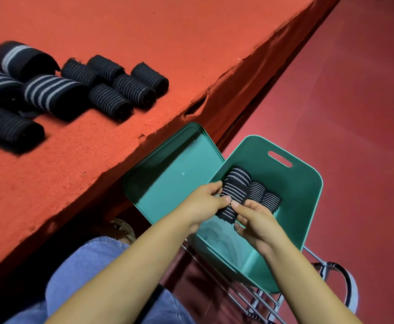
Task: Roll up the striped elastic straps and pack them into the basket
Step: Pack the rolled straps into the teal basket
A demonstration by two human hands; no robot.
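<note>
A green plastic basket [291,206] stands to my right, below the table edge. Inside it, my left hand [205,202] and my right hand [254,220] both grip a rolled black strap with grey stripes [234,190], thumbs meeting on top of it. Two more rolled straps [265,195] lie side by side against it, deeper in the basket. Several rolled striped straps [112,90] lie in a loose group on the red table at the upper left, some with broad stripes [51,92], some with thin ones.
The basket's green lid [170,169] leans between the table edge and the basket. The basket rests on a metal wire rack [256,300]. The red felt table [144,43] has a torn edge. Dark red floor lies to the right. My denim-clad leg is below.
</note>
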